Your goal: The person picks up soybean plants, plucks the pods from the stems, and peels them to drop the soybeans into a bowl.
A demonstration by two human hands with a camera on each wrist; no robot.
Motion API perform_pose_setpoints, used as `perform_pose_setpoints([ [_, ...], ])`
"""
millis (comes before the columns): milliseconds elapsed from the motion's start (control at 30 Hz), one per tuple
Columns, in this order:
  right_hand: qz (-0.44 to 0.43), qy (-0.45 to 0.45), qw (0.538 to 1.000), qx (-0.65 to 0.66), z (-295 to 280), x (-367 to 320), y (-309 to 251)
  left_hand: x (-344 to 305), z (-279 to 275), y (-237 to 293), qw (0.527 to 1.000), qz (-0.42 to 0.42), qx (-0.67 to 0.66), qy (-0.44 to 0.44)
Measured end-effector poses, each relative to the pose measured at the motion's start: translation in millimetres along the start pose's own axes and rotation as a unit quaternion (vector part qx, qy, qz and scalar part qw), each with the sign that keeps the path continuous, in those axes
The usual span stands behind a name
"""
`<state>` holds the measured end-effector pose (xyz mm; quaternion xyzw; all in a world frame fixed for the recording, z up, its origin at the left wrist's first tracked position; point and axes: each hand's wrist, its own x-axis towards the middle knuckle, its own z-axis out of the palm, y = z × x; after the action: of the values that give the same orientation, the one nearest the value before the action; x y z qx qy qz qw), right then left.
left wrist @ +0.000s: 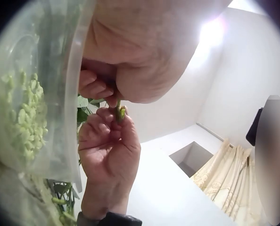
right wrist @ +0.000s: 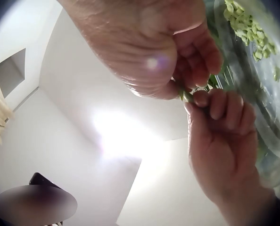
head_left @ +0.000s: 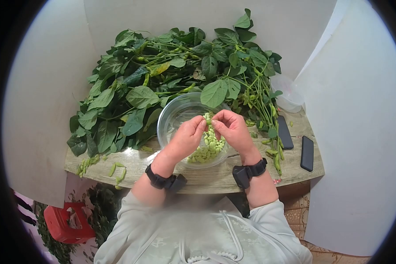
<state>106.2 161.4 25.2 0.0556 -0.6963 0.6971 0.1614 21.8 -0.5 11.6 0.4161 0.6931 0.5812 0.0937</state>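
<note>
Over a clear plastic bowl [head_left: 162, 125], the left hand [head_left: 188, 134] and right hand [head_left: 234, 132] meet fingertip to fingertip. Between them they pinch one green soybean pod [head_left: 208, 122], each hand at one end with thumb and forefinger. Close up in the left wrist view, the pod [left wrist: 121, 113] looks split along its side, with lighter green showing. Shelled green beans [head_left: 202, 155] lie in a heap in the bowl, partly hidden under the hands. In the right wrist view the beans [right wrist: 253, 30] show beyond the curled fingers.
Behind the bowl, leafy soybean plants [head_left: 141, 94] with pods cover much of the wooden table [head_left: 207, 181]. Loose pods [head_left: 120, 172] lie at the left. At the right are two dark phone-like slabs [head_left: 307, 154] and a clear container [head_left: 288, 93]. A red stool [head_left: 68, 223] stands below.
</note>
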Motion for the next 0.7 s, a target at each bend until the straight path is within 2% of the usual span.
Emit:
perform_pose_setpoints([
  [200,0.035,-0.033,0.998,0.051,-3,0,-5,-1,1,1,0.999,0.034,-0.021,-0.023],
  [300,0.049,-0.053,0.992,0.103,-5,-2,-8,-2,1,-4,0.993,-0.008,-0.099,-0.064],
  [333,0.05,-0.052,0.992,0.103,-5,-3,-7,-2,-1,-3,0.964,-0.062,-0.235,-0.11],
  [367,0.051,-0.061,0.987,0.139,-4,-3,-6,-2,-3,-1,0.911,-0.113,-0.365,-0.153],
  [400,0.051,-0.071,0.981,0.176,-3,-2,-5,-2,-6,1,0.912,-0.112,-0.365,-0.153],
  [467,0.046,-0.076,0.979,0.184,-1,-2,-6,-2,-10,4,0.871,-0.136,-0.433,-0.187],
  [500,0.042,-0.08,0.977,0.193,0,-2,-6,-2,-11,2,0.871,-0.137,-0.433,-0.187],
  [567,0.034,-0.085,0.977,0.19,0,-3,-6,0,-13,-2,0.84,-0.137,-0.475,-0.225],
  [700,0.004,-0.111,0.975,0.193,0,-2,-1,1,-17,-3,0.824,-0.156,-0.489,-0.239],
])
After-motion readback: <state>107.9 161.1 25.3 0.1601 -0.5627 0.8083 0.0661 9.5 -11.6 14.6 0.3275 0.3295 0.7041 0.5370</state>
